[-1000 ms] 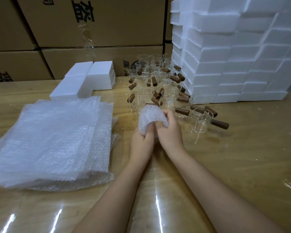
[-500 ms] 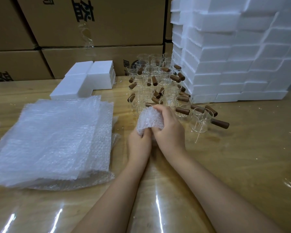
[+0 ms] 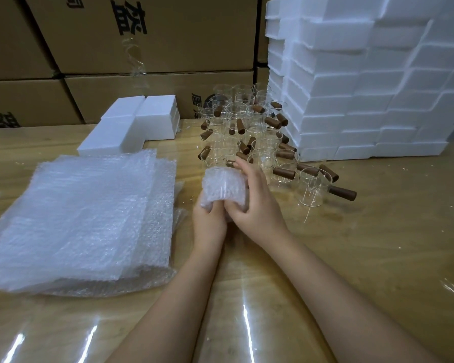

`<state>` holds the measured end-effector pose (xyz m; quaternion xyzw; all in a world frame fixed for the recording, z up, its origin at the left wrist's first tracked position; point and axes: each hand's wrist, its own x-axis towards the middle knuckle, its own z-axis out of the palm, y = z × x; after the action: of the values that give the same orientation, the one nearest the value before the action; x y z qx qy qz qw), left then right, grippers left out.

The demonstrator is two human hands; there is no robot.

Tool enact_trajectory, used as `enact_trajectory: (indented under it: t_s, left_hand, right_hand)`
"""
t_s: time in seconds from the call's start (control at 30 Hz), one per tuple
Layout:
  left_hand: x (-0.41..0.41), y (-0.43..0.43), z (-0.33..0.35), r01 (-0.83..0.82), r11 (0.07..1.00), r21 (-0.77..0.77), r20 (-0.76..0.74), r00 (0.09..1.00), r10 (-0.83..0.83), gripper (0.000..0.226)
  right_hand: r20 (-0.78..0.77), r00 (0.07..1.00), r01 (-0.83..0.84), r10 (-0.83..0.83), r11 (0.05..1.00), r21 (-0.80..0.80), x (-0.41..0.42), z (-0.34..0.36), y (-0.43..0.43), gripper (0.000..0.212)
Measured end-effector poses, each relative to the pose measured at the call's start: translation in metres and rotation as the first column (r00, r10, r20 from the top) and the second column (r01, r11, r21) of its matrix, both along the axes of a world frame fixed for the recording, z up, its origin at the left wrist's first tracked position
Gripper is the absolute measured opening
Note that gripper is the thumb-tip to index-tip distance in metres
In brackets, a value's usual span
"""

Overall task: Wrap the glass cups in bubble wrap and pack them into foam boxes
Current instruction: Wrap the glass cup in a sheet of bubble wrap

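Observation:
A bubble-wrapped cup (image 3: pixel 222 188) is held between both hands above the middle of the wooden table (image 3: pixel 378 244). My left hand (image 3: pixel 209 221) grips its lower left side from below. My right hand (image 3: pixel 257 203) wraps over its right side, fingers curled across the top. The cup inside is hidden by the wrap. Behind it stand several bare glass cups with brown wooden handles (image 3: pixel 249 132); the nearest one (image 3: pixel 312 187) is to the right. A pile of bubble wrap sheets (image 3: pixel 81 218) lies to the left.
Three white foam boxes (image 3: pixel 142 124) sit at the back left of the table. A tall stack of foam boxes (image 3: pixel 364 82) fills the back right. Brown cardboard cartons (image 3: pixel 147 43) line the wall behind. Glossy film covers the table's near edge.
My right hand has slid up and over the top of the wrapped cup, turning the bundle; my left hand has shifted slightly lower under it.

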<state>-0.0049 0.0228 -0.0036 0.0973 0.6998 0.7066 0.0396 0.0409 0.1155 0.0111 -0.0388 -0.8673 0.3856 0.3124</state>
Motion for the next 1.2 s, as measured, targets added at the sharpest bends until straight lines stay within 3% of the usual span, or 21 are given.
enact_trajectory:
  t_s: [0.13,0.27,0.37,0.5,0.6,0.67,0.8,0.87,1.07,1.2]
  left_hand:
    - [0.002,-0.004,0.004,0.047,0.997,0.064,-0.063,0.997,-0.043,0.025]
    - [0.003,-0.003,0.008,0.084,0.995,0.061,-0.074,0.994,-0.079,0.026]
    - [0.004,-0.002,0.008,0.098,0.995,0.008,-0.052,0.994,-0.097,0.054]
    - [0.008,0.0,0.007,0.103,0.995,-0.014,-0.189,0.976,-0.104,0.065]
    - [0.013,0.001,0.006,0.053,0.999,0.0,-0.297,0.954,-0.051,0.083]
    - [0.016,0.003,0.004,0.051,0.997,-0.06,-0.412,0.908,-0.071,0.086]
    - [0.014,0.004,0.001,-0.015,0.996,-0.086,-0.396,0.918,-0.02,0.074]
    - [0.013,0.003,0.001,-0.071,0.995,-0.069,-0.365,0.93,0.041,0.062]
    - [0.004,0.001,0.001,-0.151,0.988,0.024,-0.254,0.955,0.152,0.045]
    - [0.003,0.002,-0.002,-0.117,0.993,-0.007,-0.277,0.955,0.111,0.049]
  right_hand:
    - [0.158,0.987,-0.004,0.027,0.989,-0.145,-0.007,-0.015,0.001,0.074]
    - [0.091,0.994,-0.033,0.054,0.977,-0.211,-0.01,-0.017,-0.002,0.057]
    - [0.053,0.997,-0.038,0.053,0.965,-0.258,-0.01,-0.016,-0.003,0.042]
    - [0.055,0.998,0.025,-0.008,0.948,-0.316,-0.006,-0.01,0.006,0.042]
    - [0.116,0.991,0.097,-0.073,0.971,-0.218,-0.003,-0.004,0.014,0.03]
    - [0.121,0.977,0.183,-0.177,0.983,-0.036,0.0,-0.002,0.016,0.031]
    - [-0.066,0.942,0.334,-0.329,0.906,0.26,0.002,0.003,0.01,0.017]
    - [-0.147,0.936,0.351,-0.321,0.884,0.308,0.003,0.005,0.008,0.02]
    - [-0.145,0.949,0.314,-0.28,0.798,0.515,0.003,0.001,0.009,0.046]
    - [-0.05,0.961,0.265,-0.273,0.848,0.458,0.001,-0.002,0.011,0.04]
